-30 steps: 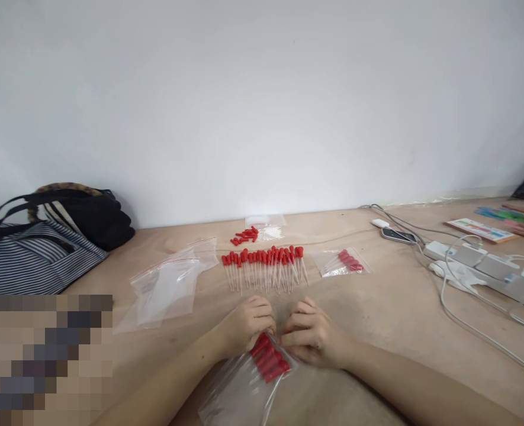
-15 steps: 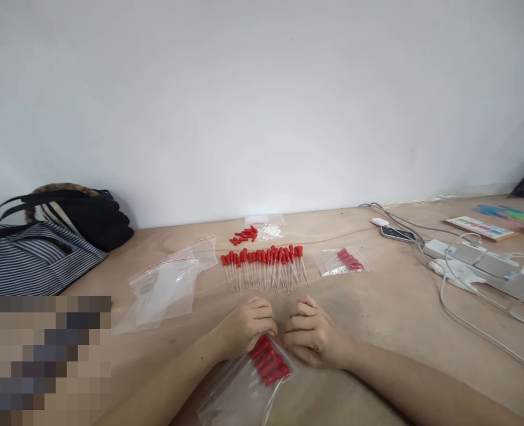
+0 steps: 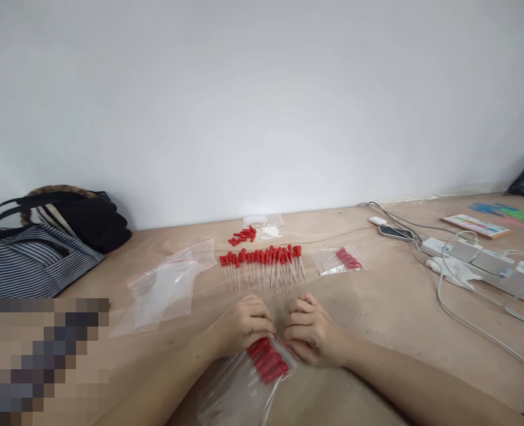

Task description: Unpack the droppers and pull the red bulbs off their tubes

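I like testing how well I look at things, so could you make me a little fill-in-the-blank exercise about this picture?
1. The left hand and right hand are at a clear bag showing bulbs coloured ____.
2. The striped bag sits on the picture's ____ side.
3. The power strip lies on the picture's ____ side.
4. Bulbs in the row of droppers point toward the white ____.

Missing words: red; left; right; wall.

No text, label, brand, number or sign is legible. The coloured printing on the flat card (image 3: 477, 225) at right is too small to read. Any markings on the white power strip (image 3: 492, 265) and the dark-faced device (image 3: 395, 232) cannot be made out.
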Tool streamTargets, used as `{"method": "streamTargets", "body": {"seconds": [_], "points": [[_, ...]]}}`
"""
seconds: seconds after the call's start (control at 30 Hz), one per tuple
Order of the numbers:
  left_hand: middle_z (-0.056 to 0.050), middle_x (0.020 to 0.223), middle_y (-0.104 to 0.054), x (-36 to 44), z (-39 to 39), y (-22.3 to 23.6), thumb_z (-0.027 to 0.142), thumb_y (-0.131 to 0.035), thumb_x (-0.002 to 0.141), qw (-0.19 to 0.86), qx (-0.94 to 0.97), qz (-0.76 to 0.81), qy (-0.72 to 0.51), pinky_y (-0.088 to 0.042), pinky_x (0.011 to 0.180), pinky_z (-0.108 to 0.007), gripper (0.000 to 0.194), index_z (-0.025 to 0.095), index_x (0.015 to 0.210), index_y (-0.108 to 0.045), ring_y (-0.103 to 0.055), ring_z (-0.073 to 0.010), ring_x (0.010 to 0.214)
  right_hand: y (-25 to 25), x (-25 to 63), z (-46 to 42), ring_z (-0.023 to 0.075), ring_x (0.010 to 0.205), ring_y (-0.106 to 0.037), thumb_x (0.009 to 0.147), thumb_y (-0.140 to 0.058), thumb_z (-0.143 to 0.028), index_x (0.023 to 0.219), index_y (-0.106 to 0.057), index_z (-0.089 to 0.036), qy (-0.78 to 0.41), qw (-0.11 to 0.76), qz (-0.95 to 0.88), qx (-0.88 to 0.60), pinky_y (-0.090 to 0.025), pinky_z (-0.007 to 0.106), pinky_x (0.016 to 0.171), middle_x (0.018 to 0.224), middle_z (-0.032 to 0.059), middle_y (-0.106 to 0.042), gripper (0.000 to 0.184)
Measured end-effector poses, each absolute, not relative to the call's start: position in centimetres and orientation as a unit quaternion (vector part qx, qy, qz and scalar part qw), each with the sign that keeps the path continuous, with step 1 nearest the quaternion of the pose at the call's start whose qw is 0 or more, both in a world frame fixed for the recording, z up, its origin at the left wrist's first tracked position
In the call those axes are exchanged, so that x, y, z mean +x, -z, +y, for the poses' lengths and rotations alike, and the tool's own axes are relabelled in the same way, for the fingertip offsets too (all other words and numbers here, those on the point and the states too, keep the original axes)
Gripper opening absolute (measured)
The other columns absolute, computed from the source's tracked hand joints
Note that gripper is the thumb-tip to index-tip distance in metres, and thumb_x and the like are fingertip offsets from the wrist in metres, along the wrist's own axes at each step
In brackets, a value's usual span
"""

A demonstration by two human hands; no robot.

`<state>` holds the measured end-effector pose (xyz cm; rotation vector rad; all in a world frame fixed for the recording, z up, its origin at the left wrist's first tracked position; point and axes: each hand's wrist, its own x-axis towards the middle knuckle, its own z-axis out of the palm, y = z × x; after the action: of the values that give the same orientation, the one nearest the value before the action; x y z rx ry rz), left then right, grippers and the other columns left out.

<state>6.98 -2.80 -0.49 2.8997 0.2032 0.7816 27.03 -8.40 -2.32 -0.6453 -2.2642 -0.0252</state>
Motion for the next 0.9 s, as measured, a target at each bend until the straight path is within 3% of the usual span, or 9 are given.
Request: {"method": "streamTargets", "body": {"seconds": [0.9], "points": [[-0.001,0.071,-0.059,7.64,-3.34,0.37,0.024,-0.051,0.085,0.086,0.955,0.094,-0.266,-0.039,0.068,-0.025,0.021,0.018,0.068,-0.06,-0.053,-0.0123,0.07,2.34,26.95,-8.57,0.0122,0.068,-0.044,0.076,-0.047,-0.014,0.072,-0.054,-0.018,0.011,0.38,-0.882,-0.278,-0.028,0.03,0.066,0.062,-0.0013,-0.053,0.01]]}}
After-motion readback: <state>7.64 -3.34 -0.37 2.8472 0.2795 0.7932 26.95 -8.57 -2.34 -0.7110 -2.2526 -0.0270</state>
